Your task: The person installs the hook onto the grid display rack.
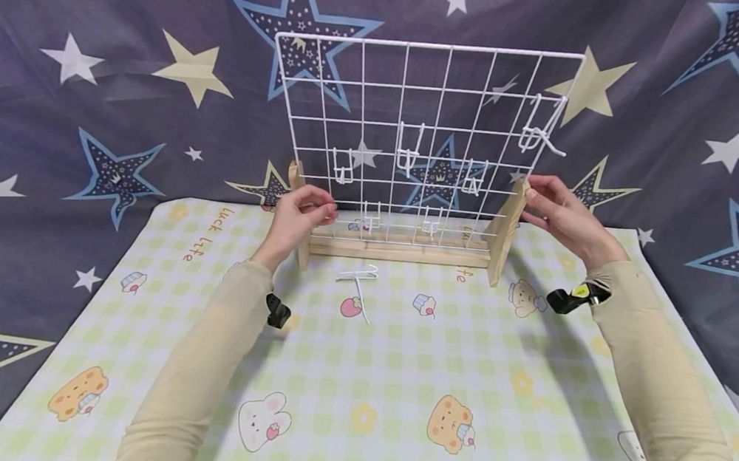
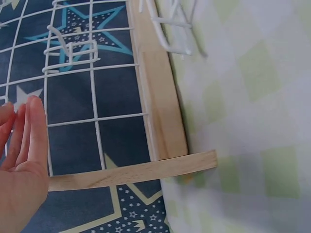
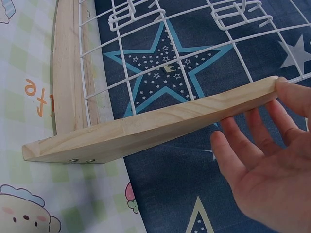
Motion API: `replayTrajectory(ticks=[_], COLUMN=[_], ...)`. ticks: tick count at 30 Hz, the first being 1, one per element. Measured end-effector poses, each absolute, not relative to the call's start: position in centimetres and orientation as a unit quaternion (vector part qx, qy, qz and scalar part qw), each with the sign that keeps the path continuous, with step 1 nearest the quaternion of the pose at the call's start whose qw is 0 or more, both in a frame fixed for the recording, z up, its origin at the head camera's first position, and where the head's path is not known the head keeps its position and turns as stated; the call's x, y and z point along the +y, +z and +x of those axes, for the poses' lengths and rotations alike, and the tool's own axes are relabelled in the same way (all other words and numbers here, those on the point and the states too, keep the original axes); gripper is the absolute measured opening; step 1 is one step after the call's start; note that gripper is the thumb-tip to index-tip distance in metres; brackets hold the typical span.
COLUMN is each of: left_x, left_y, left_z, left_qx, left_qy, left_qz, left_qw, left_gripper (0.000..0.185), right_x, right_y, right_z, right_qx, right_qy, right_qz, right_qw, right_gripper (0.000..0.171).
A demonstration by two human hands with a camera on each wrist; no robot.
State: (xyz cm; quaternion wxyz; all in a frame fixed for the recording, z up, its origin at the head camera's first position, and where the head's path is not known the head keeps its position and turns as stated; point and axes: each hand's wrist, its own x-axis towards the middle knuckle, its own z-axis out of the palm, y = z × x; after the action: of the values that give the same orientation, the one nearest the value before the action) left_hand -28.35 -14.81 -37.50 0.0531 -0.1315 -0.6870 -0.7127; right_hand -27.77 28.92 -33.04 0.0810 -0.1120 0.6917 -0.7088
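Note:
A white wire grid rack (image 1: 427, 44) stands upright between two wooden side panels (image 1: 506, 232), joined by a wooden bar (image 1: 401, 252) at the bottom. My right hand (image 1: 565, 214) pinches the upper end of the right panel, thumb on its edge and fingertips along its outer face in the right wrist view. At the left panel, my left hand (image 1: 297, 223) has its fingers extended in front of the grid (image 2: 92, 97); no held object shows, and the palm hides part of that panel (image 2: 136, 174). White hooks (image 1: 407, 152) hang on the grid, one larger hook (image 1: 539, 135) at upper right.
A loose white hook (image 1: 358, 292) lies on the checked tablecloth (image 1: 396, 367) in front of the rack. Behind stands a dark star-patterned curtain (image 1: 138, 0). Black wrist cameras (image 1: 278, 312) sit under both sleeves.

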Motion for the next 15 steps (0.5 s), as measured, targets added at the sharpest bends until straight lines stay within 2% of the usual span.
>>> replayTrajectory(ticks=[15], left_x=[-14.6], left_y=[-39.6], left_z=[-27.8], left_qx=[-0.723], left_qy=[-0.678], left_qz=[-0.136], left_qw=[0.013], left_gripper=[0.017], right_x=[29.0], right_y=[-33.2], right_z=[-28.0], right_qx=[0.69], right_qy=[-0.711], right_qz=[-0.115], right_qw=[0.079], right_gripper=[0.027])
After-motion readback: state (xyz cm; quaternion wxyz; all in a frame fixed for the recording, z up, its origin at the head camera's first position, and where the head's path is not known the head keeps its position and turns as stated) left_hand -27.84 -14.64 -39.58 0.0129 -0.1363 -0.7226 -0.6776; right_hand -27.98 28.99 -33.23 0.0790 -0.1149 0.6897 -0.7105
